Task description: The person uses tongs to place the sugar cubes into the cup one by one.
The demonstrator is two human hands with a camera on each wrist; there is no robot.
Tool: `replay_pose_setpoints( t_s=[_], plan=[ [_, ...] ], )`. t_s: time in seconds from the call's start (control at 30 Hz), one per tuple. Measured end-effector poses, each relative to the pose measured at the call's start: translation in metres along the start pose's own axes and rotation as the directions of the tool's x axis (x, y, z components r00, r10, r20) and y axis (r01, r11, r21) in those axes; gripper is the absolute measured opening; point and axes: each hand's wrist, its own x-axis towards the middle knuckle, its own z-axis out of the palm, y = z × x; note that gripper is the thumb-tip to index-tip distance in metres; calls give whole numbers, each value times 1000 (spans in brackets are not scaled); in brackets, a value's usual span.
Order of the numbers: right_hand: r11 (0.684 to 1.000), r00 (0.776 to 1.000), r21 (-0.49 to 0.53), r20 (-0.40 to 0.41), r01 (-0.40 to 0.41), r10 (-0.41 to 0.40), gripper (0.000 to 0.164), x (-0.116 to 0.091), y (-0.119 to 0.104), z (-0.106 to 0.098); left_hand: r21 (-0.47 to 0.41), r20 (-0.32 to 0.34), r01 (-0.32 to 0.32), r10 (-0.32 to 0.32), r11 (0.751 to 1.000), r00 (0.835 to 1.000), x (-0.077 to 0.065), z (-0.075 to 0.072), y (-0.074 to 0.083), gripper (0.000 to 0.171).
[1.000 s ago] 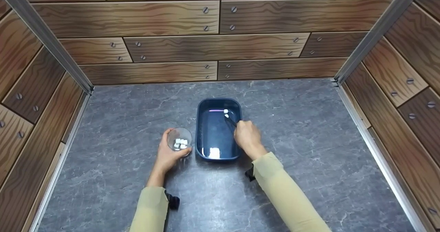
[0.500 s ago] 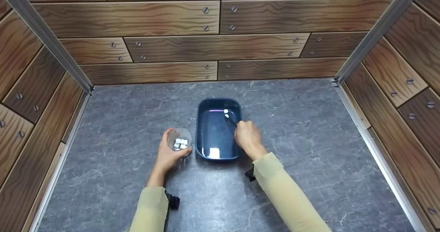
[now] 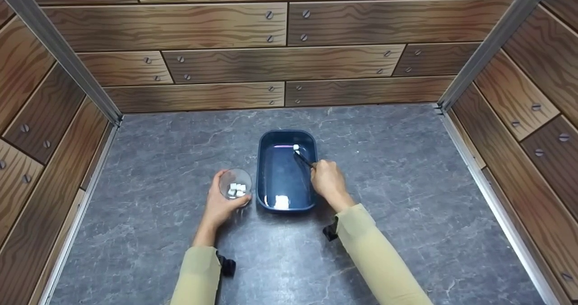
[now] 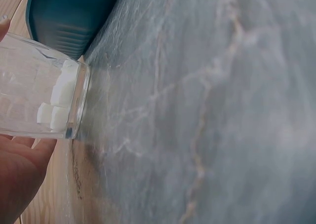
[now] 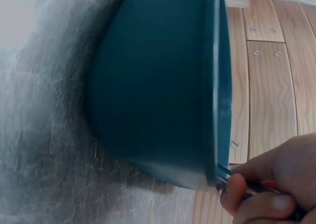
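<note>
In the head view, my left hand (image 3: 220, 207) grips a clear cup (image 3: 235, 175), thumb on its near side, with several white cubes (image 3: 237, 189) at the bottom. The left wrist view shows this cup (image 4: 22, 81) standing on the floor. To its right is a deep blue rectangular basin (image 3: 280, 174). My right hand (image 3: 329, 180) reaches to the basin's right rim, pinching dark tweezers (image 3: 305, 159) whose two thin arms pass over the rim (image 5: 216, 100). Their tips are at one white cube, partly hidden; another white cube (image 3: 296, 147) lies just beyond it.
Grey marbled surface (image 3: 397, 169) surrounds the basin and cup. Wood-patterned panels close off the back (image 3: 216, 65) and both sides, with metal strips (image 3: 492, 192) along the edges. Bright reflections lie on the basin's floor.
My right hand has shifted slightly right and nearer, and the tweezers' tips now cover more of the nearer cube. My left hand and the cup have stayed in place.
</note>
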Motion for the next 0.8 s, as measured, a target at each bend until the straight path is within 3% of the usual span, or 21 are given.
replay_pose_setpoints(
  t_s=[0.13,0.4,0.8],
  plan=[
    [996,999,89,34,-31,28,20,-3,2,-3,1,-3,2,-2,1000,1000,0,0,0,98],
    [977,997,215,69,-1,-15,20,-16,4,-5,8,-3,10,-10,1000,1000,-1,0,1,98],
    [931,989,366,144,-17,-38,22,-37,-12,-16,9,-9,5,-4,1000,1000,0,1,0,96]
  ],
)
